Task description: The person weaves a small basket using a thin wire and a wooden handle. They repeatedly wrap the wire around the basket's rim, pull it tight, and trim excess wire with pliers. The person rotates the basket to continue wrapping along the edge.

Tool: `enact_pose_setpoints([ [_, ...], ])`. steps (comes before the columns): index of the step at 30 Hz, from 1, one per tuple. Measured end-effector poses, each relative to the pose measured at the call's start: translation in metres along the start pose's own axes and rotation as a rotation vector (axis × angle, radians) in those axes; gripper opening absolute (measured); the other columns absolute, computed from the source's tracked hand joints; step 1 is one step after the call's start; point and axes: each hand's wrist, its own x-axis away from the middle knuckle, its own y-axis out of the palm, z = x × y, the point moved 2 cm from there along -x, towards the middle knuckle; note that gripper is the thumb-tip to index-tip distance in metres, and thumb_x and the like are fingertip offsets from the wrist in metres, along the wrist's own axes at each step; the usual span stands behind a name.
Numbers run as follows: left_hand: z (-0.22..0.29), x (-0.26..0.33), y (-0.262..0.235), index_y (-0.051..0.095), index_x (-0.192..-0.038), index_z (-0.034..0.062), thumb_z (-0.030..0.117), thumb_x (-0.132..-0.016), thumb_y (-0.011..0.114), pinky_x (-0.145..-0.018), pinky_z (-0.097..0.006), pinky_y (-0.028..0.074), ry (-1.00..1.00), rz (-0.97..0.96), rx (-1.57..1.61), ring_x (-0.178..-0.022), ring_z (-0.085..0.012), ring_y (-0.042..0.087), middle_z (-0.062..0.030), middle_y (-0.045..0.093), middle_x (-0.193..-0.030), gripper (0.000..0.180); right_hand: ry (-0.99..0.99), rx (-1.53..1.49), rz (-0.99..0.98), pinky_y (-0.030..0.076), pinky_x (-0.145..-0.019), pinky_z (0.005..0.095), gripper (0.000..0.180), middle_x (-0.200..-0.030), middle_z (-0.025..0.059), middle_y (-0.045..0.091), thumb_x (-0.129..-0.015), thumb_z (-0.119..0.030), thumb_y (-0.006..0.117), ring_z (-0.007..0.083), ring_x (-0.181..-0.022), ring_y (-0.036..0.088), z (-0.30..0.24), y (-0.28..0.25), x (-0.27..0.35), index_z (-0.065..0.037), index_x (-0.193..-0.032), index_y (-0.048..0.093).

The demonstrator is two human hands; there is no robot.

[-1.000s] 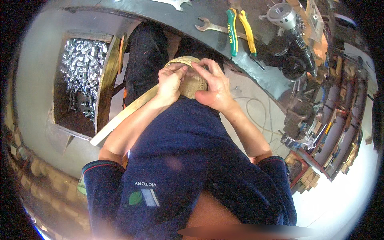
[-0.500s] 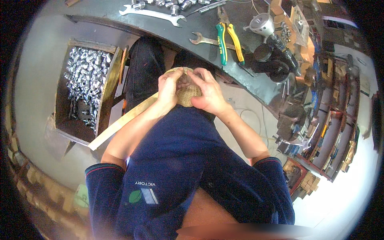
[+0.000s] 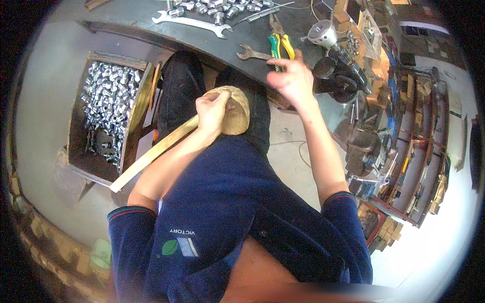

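My left hand (image 3: 211, 112) is closed on the rim of a woven, straw-coloured strainer (image 3: 238, 117), with the bowl's hollow facing up over my lap. A long flat pale handle (image 3: 154, 155) runs from under this hand down along my left forearm; where it joins the bowl is hidden. Over the bench, my right hand (image 3: 293, 81) is above the grips of the combination pliers (image 3: 274, 44), its fingers apart. The grips, one green and one yellow, partly disappear beneath its fingers. An open-ended wrench (image 3: 252, 52) lies just left of the pliers.
A wooden box (image 3: 146, 96) of metal fittings (image 3: 112, 91) stands at my left. On the bench (image 3: 189, 43) lie a larger double-ended wrench (image 3: 194, 24) and more fittings (image 3: 220, 9). A drill-like tool with a round metal head (image 3: 322, 33) sits right of the pliers, near shelves (image 3: 414, 151).
My right hand has left the strainer and moved forward and right to the pliers on the bench. The left hand still holds the strainer, whose bowl now shows more fully.
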Motion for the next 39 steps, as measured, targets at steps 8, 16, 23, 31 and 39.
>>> enact_pose_setpoints([
  [8, 0.020, 0.014, -0.016, 0.065, -0.066, -0.0039, 0.015, -0.081, 0.064, -0.055, -0.022, 0.043, 0.160, -0.047, -0.135, -0.055, -0.0077, 0.055, -0.0055, 0.064, -0.063, 0.024, 0.168, -0.376, -0.165, 0.046, -0.069, 0.0274, 0.021, -0.078, 0.0097, 0.066, -0.067, -0.025, 0.061, 0.0176, -0.072, 0.058, 0.003, 0.009, -0.033, -0.008, -0.075, 0.071],
  [16, 0.033, 0.022, -0.022, 0.066, -0.066, -0.0038, 0.014, -0.083, 0.064, -0.053, -0.022, 0.041, 0.267, -0.038, -0.143, -0.055, -0.0067, 0.053, -0.0053, 0.064, -0.062, 0.025, -0.325, -1.528, -0.067, 0.041, -0.050, 0.0266, 0.055, -0.099, 0.0235, 0.063, -0.066, -0.047, 0.068, 0.0187, -0.059, 0.056, -0.013, -0.023, 0.073, 0.006, -0.080, 0.070],
  [23, 0.025, 0.020, -0.021, 0.064, -0.064, -0.0032, 0.011, -0.084, 0.063, -0.052, -0.022, 0.039, 0.195, -0.076, 0.027, -0.054, -0.0079, 0.053, -0.0062, 0.064, -0.062, 0.025, -0.014, -1.729, -0.891, 0.027, -0.035, 0.0227, 0.077, -0.059, 0.0064, 0.049, -0.061, -0.059, 0.072, 0.0088, -0.044, 0.034, -0.025, 0.007, 0.061, 0.014, -0.084, 0.064],
  [31, 0.013, 0.022, -0.019, 0.062, -0.061, -0.0018, 0.010, -0.082, 0.066, -0.053, -0.022, 0.036, 0.230, -0.086, -0.075, -0.055, -0.0043, 0.045, 0.0013, 0.057, -0.060, 0.025, 0.057, -1.224, -1.260, 0.033, -0.036, 0.0220, 0.092, -0.046, 0.0036, 0.044, -0.056, -0.077, 0.062, 0.0055, -0.033, 0.034, 0.020, -0.040, 0.055, 0.010, -0.086, 0.067],
  [39, 0.012, 0.026, -0.019, 0.068, -0.072, -0.0037, 0.007, -0.080, 0.067, -0.059, -0.021, 0.042, 0.184, -0.186, -0.060, -0.061, -0.0055, 0.053, -0.0015, 0.064, -0.069, 0.013, 0.150, -1.226, -1.404, 0.022, -0.029, 0.0169, 0.091, -0.044, -0.0041, 0.039, -0.058, -0.075, 0.063, 0.0015, -0.034, 0.033, 0.026, -0.015, 0.036, 0.010, -0.091, 0.066],
])
